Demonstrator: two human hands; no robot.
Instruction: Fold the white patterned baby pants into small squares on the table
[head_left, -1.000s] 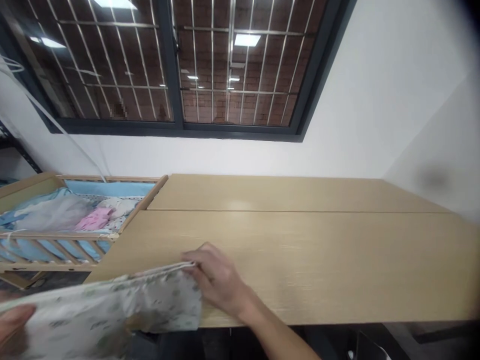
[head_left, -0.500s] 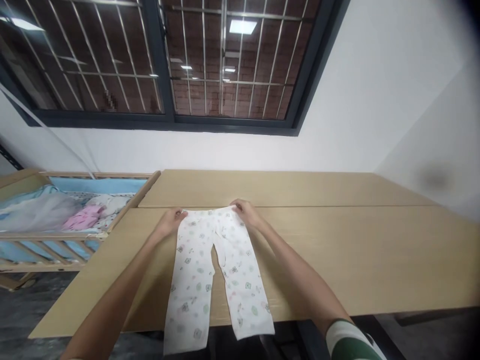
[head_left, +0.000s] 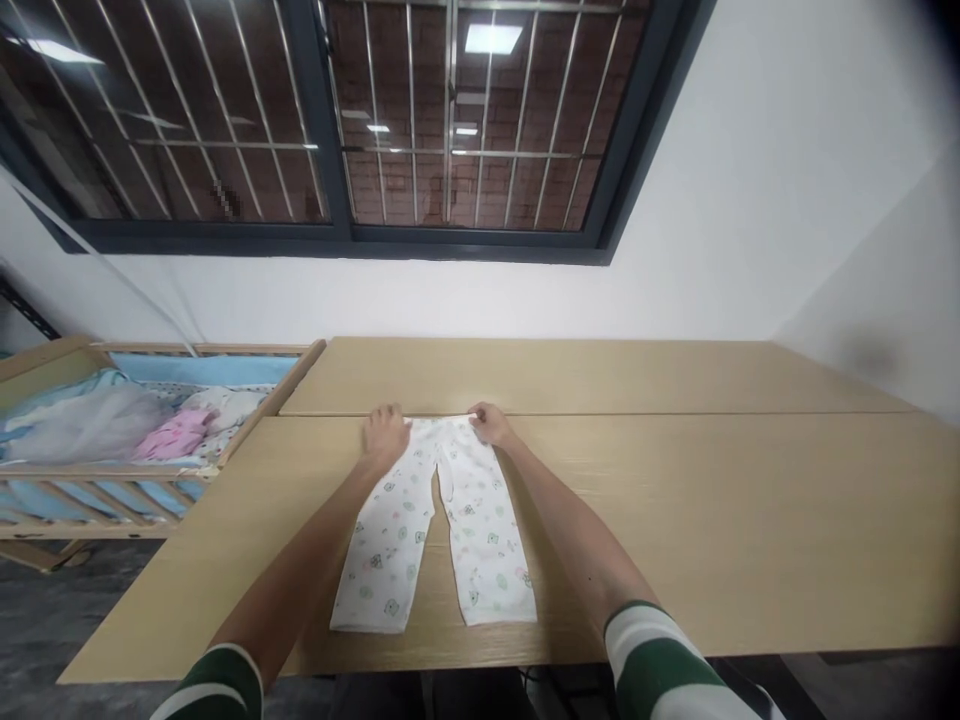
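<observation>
From the head view: pinching one end of the waistband (head_left: 439, 424) of small white trousers (head_left: 476, 510) between thumb and fingers, with a closed grip of the right hand (head_left: 490, 424). Resting the left hand (head_left: 386, 437) over the other end of the same waistband; cannot tell, with the fingertips small and partly hidden, whether pinching the cloth or only pressing on it. Laid out flat on the wooden surface (head_left: 675, 540), right side and left side spread apart, with bare wood showing between the legs. Placed with the waistband at the long seam (head_left: 675, 413) and the hems near the front edge, just short of it. Printed all over with little grey and green motifs. Banded in green and white at the left sleeve (head_left: 225, 685) and the right sleeve (head_left: 660, 660). Set close by on the left, a wooden cot (head_left: 97, 471), lined in blue and holding a pink cloth (head_left: 176, 433).
</observation>
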